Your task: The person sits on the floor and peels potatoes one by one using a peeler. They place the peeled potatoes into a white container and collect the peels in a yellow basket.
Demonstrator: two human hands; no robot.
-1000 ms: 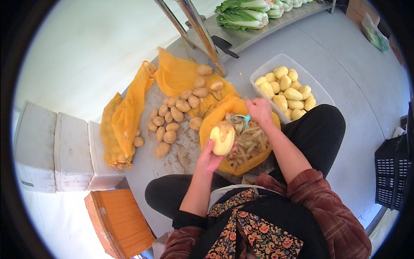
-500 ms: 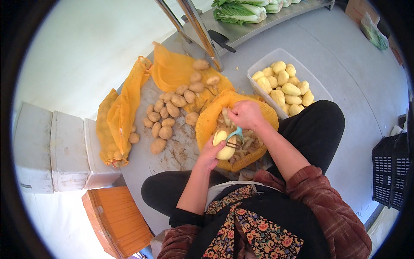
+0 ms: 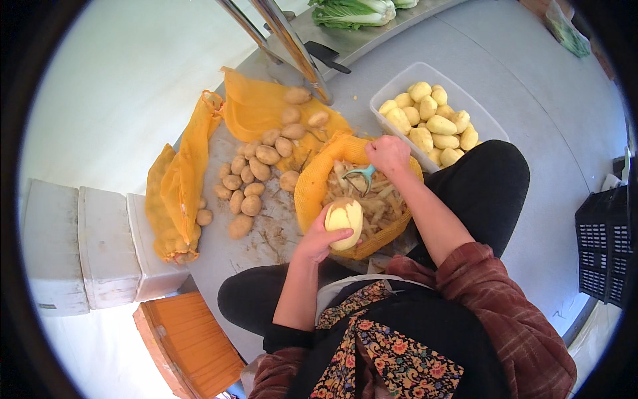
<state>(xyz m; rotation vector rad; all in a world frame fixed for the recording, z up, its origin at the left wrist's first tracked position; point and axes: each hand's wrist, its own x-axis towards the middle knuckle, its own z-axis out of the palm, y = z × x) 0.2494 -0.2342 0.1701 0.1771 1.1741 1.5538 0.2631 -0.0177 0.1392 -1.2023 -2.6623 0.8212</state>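
Left grip (image 3: 318, 238): curled around partly peeled potato (image 3: 345, 223), held over near side of yellow mesh bag (image 3: 311, 191). Right grip (image 3: 389, 157): fist wrapped on teal peeler (image 3: 362, 173), its head above peelings (image 3: 382, 199), apart from potato. Unpeeled potatoes (image 3: 268, 155) on floor (image 3: 269, 226), left; peeled potatoes (image 3: 440, 125) in clear bin (image 3: 463, 100), right.

glossy metal legs (image 3: 290, 50), smooth plastic tub (image 3: 484, 120), rough mesh sack (image 3: 309, 199), smooth pared potato (image 3: 345, 223), plastic-looking peeler (image 3: 369, 172)

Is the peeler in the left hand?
No, the right hand holds the turquoise peeler, while the left hand holds a partly peeled potato.
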